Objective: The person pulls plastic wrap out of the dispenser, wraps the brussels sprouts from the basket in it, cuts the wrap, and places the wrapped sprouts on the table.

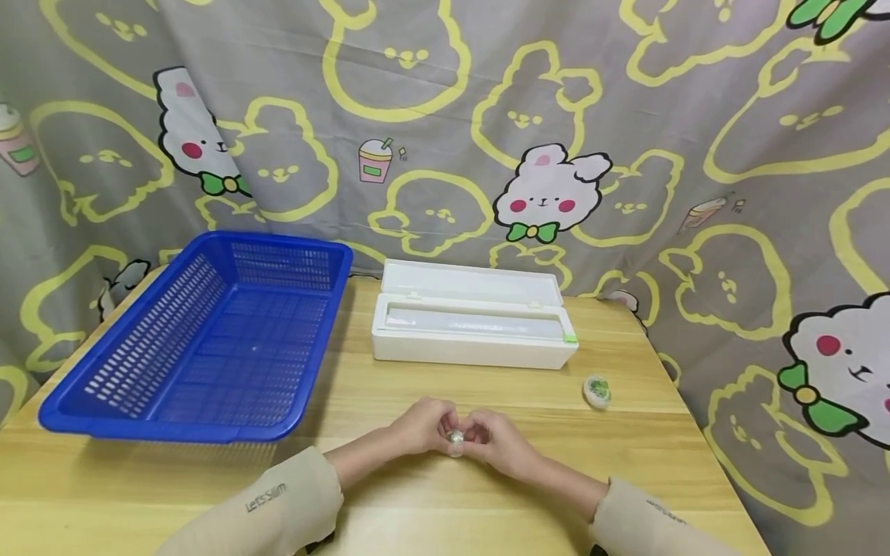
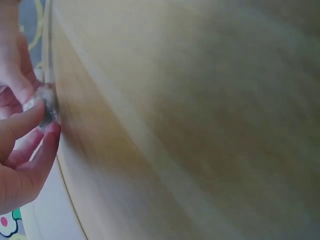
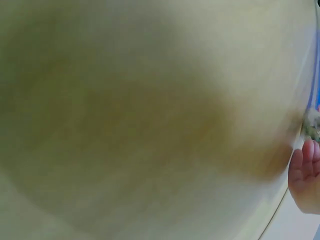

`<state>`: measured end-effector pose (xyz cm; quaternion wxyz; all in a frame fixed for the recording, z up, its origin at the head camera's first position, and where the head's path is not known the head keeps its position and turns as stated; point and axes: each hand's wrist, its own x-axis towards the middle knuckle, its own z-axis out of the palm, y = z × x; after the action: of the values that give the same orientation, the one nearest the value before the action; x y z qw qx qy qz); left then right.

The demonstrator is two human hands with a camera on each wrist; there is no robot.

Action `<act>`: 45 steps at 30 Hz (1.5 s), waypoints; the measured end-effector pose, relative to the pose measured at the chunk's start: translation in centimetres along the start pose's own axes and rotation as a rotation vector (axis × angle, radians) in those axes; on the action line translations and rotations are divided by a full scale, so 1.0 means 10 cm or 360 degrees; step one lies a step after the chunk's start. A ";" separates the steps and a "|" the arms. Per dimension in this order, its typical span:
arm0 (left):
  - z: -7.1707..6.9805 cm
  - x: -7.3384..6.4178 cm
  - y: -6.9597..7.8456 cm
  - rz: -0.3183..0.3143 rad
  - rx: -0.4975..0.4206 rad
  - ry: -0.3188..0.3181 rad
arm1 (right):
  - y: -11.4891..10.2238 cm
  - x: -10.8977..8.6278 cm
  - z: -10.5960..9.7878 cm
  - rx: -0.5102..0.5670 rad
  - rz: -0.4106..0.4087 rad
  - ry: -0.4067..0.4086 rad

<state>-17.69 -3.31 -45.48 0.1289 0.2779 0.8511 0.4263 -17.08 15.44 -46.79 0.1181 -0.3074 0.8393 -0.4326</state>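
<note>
Both hands meet over the wooden table, near its front middle. Between their fingertips is a small bundle wrapped in clear film (image 1: pixel 455 439), shiny and crinkled. My left hand (image 1: pixel 422 426) pinches it from the left, and my right hand (image 1: pixel 502 445) pinches it from the right. The left wrist view shows thumb and fingers bent around the wrapped bundle (image 2: pixel 48 106). Only the edge of the bundle (image 3: pixel 313 125) shows in the right wrist view, greenish under the film; its contents are not clear. Another film-wrapped bundle (image 1: pixel 597 392), green and white, lies to the right.
Behind the hands stands a white cling film dispenser box (image 1: pixel 473 353), its lid (image 1: pixel 473 283) raised and a film roll inside. A large blue plastic basket (image 1: pixel 174 428) sits on the left of the table (image 1: pixel 556 502). A patterned curtain (image 1: pixel 431 85) hangs behind.
</note>
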 end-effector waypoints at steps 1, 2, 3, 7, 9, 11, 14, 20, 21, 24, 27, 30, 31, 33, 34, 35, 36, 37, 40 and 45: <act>-0.01 0.00 0.00 -0.0004 -0.0017 -0.0024 | 0.00 0.00 0.01 -0.0035 -0.0018 -0.0001; -0.02 0.00 -0.02 0.0033 -0.0020 -0.0043 | 0.00 0.01 0.01 -0.0077 -0.0040 -0.0003; -0.04 -0.01 -0.02 0.0031 -0.0045 -0.0065 | -0.01 0.01 0.01 -0.0122 -0.0059 -0.0007; -0.10 -0.06 -0.02 -0.0057 -0.0076 -0.0095 | -0.03 0.03 -0.01 -0.0269 -0.0108 -0.0070; -0.13 -0.10 0.01 -0.0158 -0.0021 -0.0073 | -0.05 0.04 -0.02 -0.0361 -0.0134 -0.0129; -0.16 -0.13 0.03 -0.0215 0.0118 -0.0030 | -0.05 0.04 -0.02 -0.0455 -0.0178 -0.0179; -0.22 -0.17 0.06 -0.0289 0.0363 0.0033 | -0.06 0.04 -0.02 -0.0583 -0.0238 -0.0200; -0.25 -0.23 0.11 -0.0330 0.0684 0.0055 | 0.03 -0.05 -0.23 -0.0746 -0.0167 -0.0123; -0.25 -0.23 0.10 -0.0322 0.0717 0.0053 | 0.07 -0.08 -0.29 -0.0755 -0.0128 -0.0103; -0.24 -0.24 0.09 -0.0310 0.0780 0.0054 | 0.20 -0.23 -0.50 -0.0799 -0.0034 0.0002; -0.24 -0.23 0.09 -0.0279 0.0827 0.0058 | 0.35 -0.45 -0.70 -0.0899 0.0034 0.0162; -0.23 -0.19 0.09 -0.0216 0.0822 0.0060 | 0.50 -0.68 -0.88 -0.1058 0.0071 0.0339; -0.24 -0.19 0.08 -0.0204 0.0816 0.0063 | 0.55 -0.73 -0.92 -0.1095 0.0073 0.0387; -0.25 -0.19 0.07 -0.0185 0.0798 0.0066 | 0.64 -0.81 -1.00 -0.1156 0.0074 0.0466; -0.26 -0.19 0.07 -0.0176 0.0794 0.0065 | 0.68 -0.85 -1.04 -0.1180 0.0069 0.0502; -0.26 -0.19 0.07 -0.0176 0.0776 0.0055 | 0.71 -0.88 -1.07 -0.1197 0.0067 0.0535; -0.26 -0.19 0.06 -0.0174 0.0771 0.0043 | 0.74 -0.90 -1.09 -0.1200 0.0070 0.0568; -0.26 -0.19 0.06 -0.0169 0.0771 0.0032 | 0.76 -0.93 -1.12 -0.1205 0.0070 0.0601; -0.26 -0.20 0.06 -0.0121 0.0789 0.0025 | 0.80 -0.97 -1.17 -0.1215 0.0086 0.0683; -0.27 -0.21 0.06 -0.0074 0.0802 0.0059 | 0.82 -0.98 -1.22 -0.1215 0.0135 0.0690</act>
<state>-17.02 -6.03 -43.41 0.0498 0.2739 0.9388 0.2026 -18.46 33.05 -46.66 -0.1652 -0.1964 0.9562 -0.1409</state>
